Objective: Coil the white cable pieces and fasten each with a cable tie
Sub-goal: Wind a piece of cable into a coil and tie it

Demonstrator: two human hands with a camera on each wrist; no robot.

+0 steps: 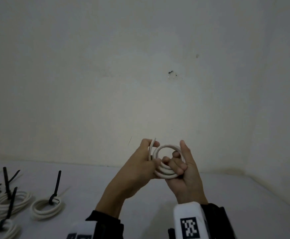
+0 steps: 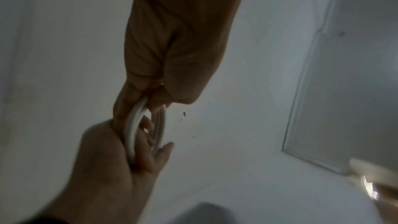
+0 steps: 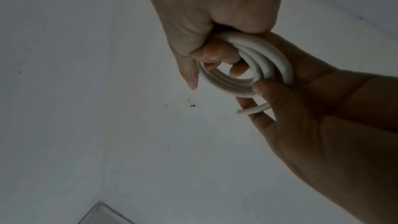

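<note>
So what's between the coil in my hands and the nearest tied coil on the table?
Head view: only bare table between held coil and nearest tied coil.

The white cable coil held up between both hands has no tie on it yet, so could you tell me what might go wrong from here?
1. The round white cable coil is kept in shape only by the left hand and right hand; freeing a hand for a tie may let the loops spring open.
2. The loose cable end sticks up past the left hand's fingers and could stay outside the bundle.
3. No spare black cable tie shows; those in view already bind the finished white coils on the table.
</note>
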